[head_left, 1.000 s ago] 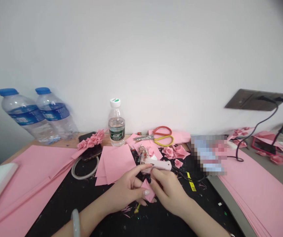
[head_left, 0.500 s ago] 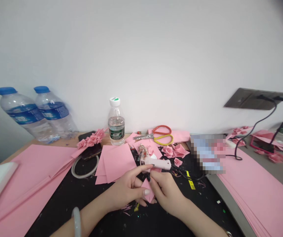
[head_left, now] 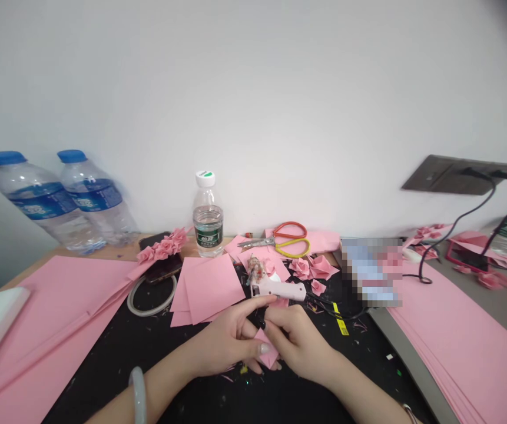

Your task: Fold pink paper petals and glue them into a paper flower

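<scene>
My left hand and my right hand meet over the black mat, both pinched on a small folded pink paper piece between them. The left thumb presses its lower edge; the right fingers fold round its right side. Just beyond the fingertips lies a white glue gun with its black cord trailing right. Several finished pink paper roses sit behind the gun. A stack of square pink sheets lies to the left of my hands.
Two large blue-capped bottles and a small bottle stand by the wall. Scissors lie behind the roses. A tape ring, a phone under a rose strip, large pink sheets and socket cables surround the mat.
Both hands have shifted slightly toward me and down with the pink piece; the right fingers have closed further round it. The view has tilted a little.
</scene>
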`<action>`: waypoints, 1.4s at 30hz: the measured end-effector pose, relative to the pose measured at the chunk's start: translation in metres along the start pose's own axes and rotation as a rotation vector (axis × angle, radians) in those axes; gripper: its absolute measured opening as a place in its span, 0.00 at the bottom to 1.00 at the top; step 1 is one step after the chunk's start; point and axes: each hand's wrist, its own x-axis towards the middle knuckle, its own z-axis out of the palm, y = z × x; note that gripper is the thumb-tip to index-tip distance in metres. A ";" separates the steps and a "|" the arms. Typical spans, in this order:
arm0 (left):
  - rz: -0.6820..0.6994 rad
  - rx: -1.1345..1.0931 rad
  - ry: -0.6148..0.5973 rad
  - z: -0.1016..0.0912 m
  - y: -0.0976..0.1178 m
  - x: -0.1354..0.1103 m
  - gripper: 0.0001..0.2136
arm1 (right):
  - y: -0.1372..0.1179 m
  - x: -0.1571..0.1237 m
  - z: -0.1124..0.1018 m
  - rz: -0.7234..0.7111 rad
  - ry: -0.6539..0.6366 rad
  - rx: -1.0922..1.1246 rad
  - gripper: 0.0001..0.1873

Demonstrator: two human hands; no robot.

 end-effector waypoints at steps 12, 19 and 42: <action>0.049 0.027 0.178 -0.004 0.001 0.003 0.31 | 0.006 0.008 -0.005 0.040 0.105 0.086 0.18; 0.103 0.163 0.151 -0.003 -0.001 0.003 0.16 | 0.008 0.006 -0.007 -0.032 0.095 -0.047 0.19; 0.271 0.244 0.481 -0.007 0.004 0.008 0.08 | 0.010 0.005 -0.006 -0.013 0.147 -0.071 0.11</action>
